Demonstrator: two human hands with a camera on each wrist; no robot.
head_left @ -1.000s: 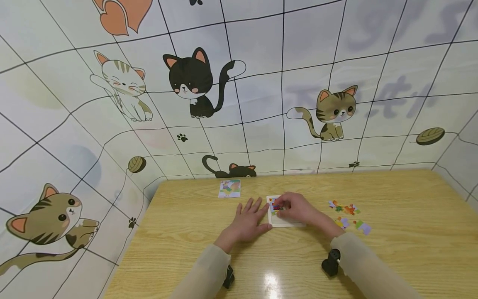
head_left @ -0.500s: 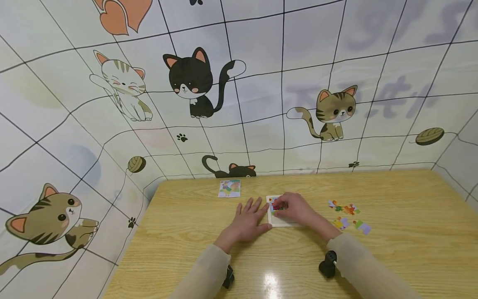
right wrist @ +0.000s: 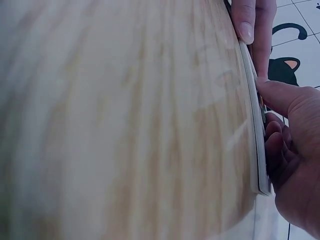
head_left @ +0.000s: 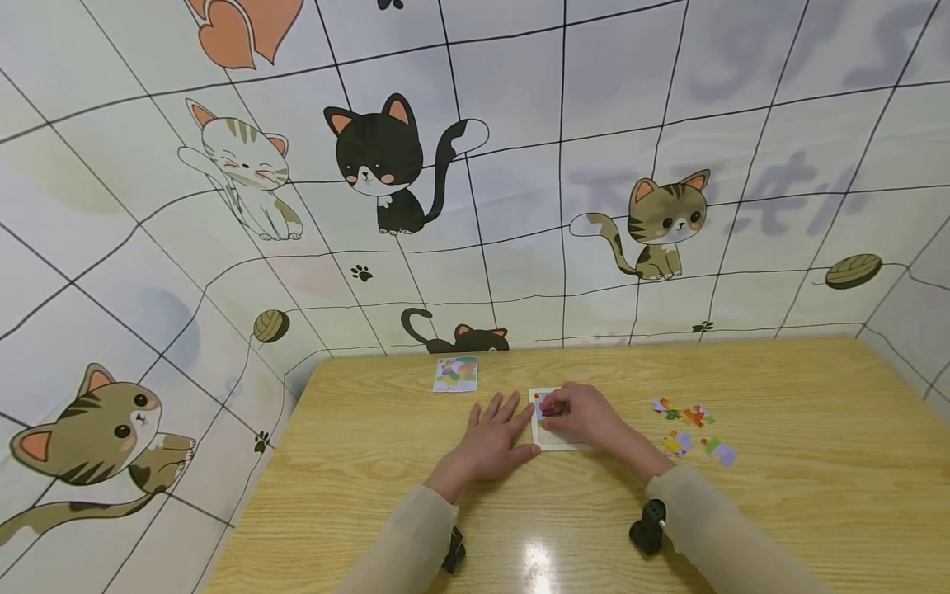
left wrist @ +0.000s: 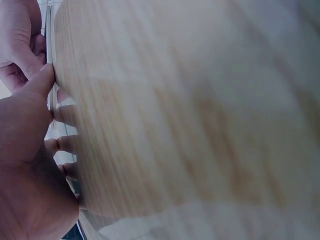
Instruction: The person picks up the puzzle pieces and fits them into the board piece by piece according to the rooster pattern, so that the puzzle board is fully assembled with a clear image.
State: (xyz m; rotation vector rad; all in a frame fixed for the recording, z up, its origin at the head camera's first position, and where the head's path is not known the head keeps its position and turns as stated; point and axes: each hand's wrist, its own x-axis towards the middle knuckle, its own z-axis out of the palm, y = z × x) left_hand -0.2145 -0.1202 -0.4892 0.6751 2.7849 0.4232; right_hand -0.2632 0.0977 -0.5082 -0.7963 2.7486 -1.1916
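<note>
A small white-framed puzzle tray (head_left: 536, 433) lies on the table between my hands, with coloured puzzle pieces at its far left corner. My left hand (head_left: 484, 447) rests on the table with fingers spread, its thumb and index fingertip at the tray's left edge. Curled over the tray, my right hand (head_left: 590, 414) pinches a reddish puzzle piece (head_left: 550, 410) close over the inlay. Its palm hides much of the tray's right side. In the right wrist view, the tray's side (right wrist: 260, 170) runs along the curled fingers, and the left fingertips meet its far end.
Several loose puzzle pieces (head_left: 694, 415) lie right of the tray, with a purple and green piece (head_left: 721, 451) nearest the front. A square picture card (head_left: 456, 374) lies at the back left of the wooden table (head_left: 801, 462). Behind stands a cat-patterned wall (head_left: 519, 181).
My right wrist and forearm have shifted slightly left, while the fingertips stay over the tray's left part with the reddish piece turned a little. My left hand has stayed in place.
</note>
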